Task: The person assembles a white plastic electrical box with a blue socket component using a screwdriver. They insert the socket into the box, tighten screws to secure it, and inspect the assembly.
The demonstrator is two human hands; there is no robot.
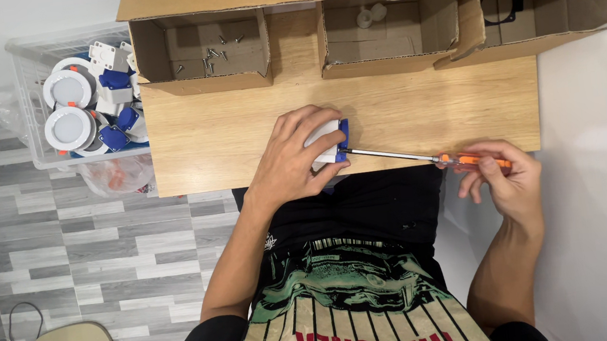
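My left hand (295,156) grips a small white box-shaped part with a blue end (334,141), pressed down on the wooden table (416,108) near its front edge. My right hand (504,177) holds the orange handle of a screwdriver (421,156) just off the table's front right corner. The thin metal shaft runs left and its tip meets the blue end of the part. My fingers hide most of the white part.
Three open cardboard boxes stand along the table's back: the left one (203,50) holds several loose screws, the middle one (379,30) small white pieces, the right one (526,12) a black part. A clear bin (38,107) with round white lamps and blue-white parts sits left on the floor.
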